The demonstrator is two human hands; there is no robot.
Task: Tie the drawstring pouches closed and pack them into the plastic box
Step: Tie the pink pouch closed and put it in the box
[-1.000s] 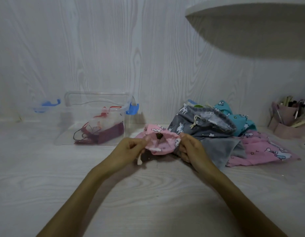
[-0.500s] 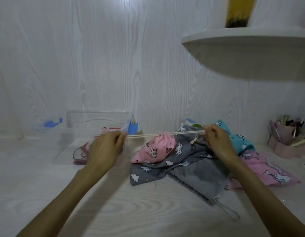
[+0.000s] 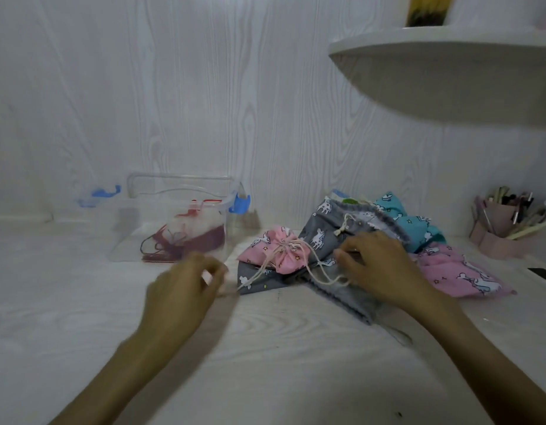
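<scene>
- The left hand [image 3: 185,289] is pinching one cord [image 3: 256,276], blurred; the right hand [image 3: 379,265], fingers curled, is holding the other.
- The pink pouch [image 3: 280,250], centre, is lying gathered, probably for knotting before going into the box [image 3: 173,216].

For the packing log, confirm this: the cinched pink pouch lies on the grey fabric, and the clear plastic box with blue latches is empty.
Not empty. The head view shows the plastic box already holds a dark red and white pouch. The rest stands: the pink pouch, cinched, lies on the grey fabric.
</scene>
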